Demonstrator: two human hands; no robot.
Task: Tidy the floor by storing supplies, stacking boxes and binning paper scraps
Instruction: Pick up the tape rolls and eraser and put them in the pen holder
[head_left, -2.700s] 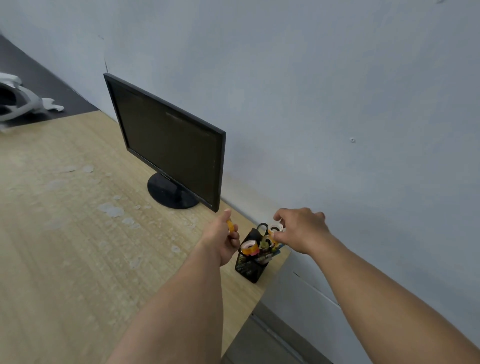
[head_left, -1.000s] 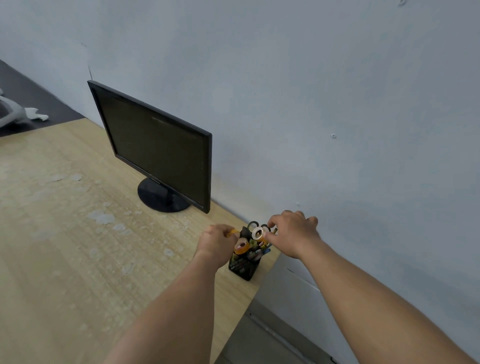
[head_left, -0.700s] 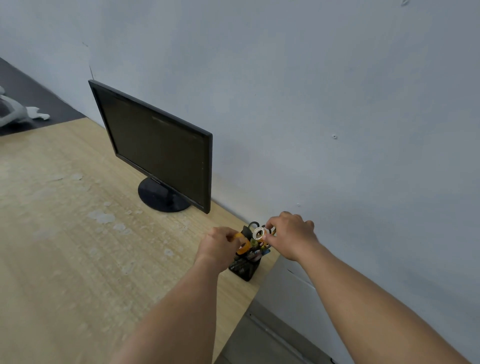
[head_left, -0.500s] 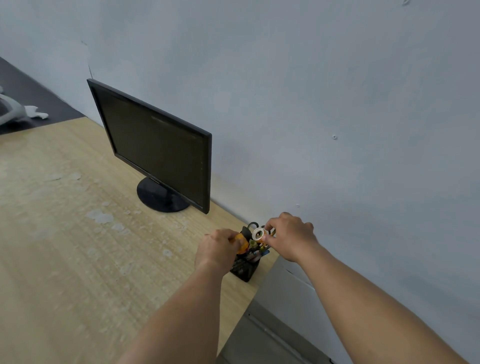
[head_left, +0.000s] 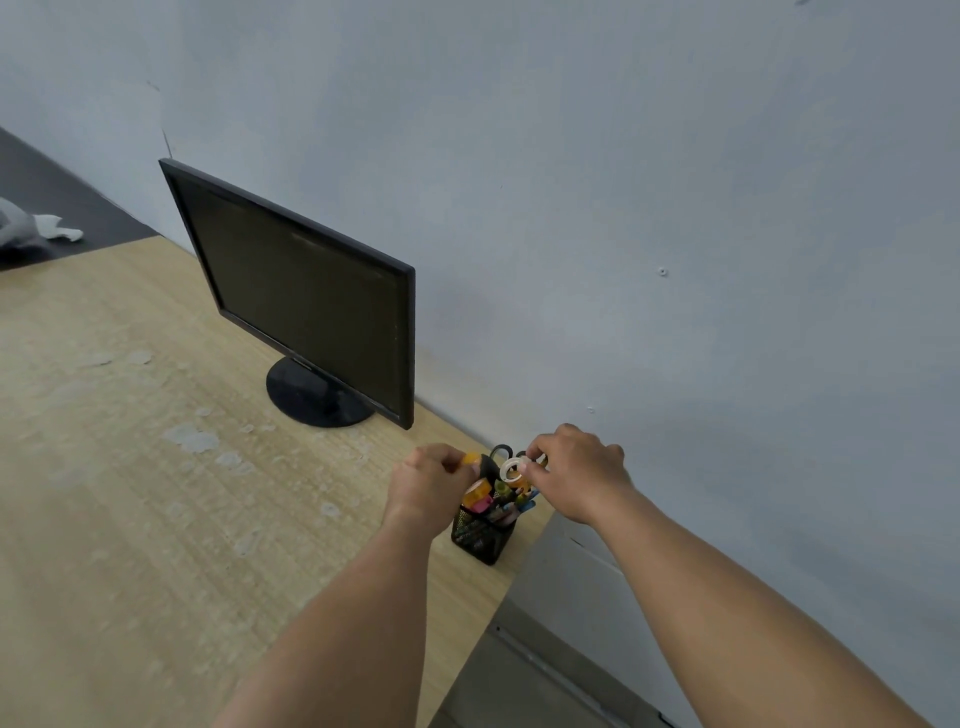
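Storage of supplies, by the look of it, at a black pen holder (head_left: 483, 535) near the desk's 5 o'clock corner. Left hand (head_left: 428, 480) at the holder's 9 o'clock, curled round a small orange tape roll (head_left: 471, 459); right hand (head_left: 576, 473) at its 3 o'clock, pinching a white tape roll (head_left: 511, 469) just above the mouth. Hands apart, holder between them. Probably calls next for a gap among the contents, then a low, gentle release of each roll, given the crowded inside. Risk, as a guess: a roll perched on top and tipping out over the desk edge just beside.

Pale grey-blue wall (head_left: 623, 156) at 12 o'clock, matt and flat, faintly scuffed. Light wood-grain desk (head_left: 130, 493) from 9 to 6 o'clock, laminate worn away in whitish flakes. Dark flat monitor (head_left: 301, 291) at 10 o'clock of the holder, thin-framed, slightly glossy, on a round black base (head_left: 311, 400). Holder itself of wire mesh, square-sided and upright, likely light and easy to nudge; crammed with pens (head_left: 511, 512), another orange roll (head_left: 479, 489) and black scissor loops (head_left: 500, 452). Rolls small, rigid rings, smooth-sided, apt to roll away if dropped on edge.
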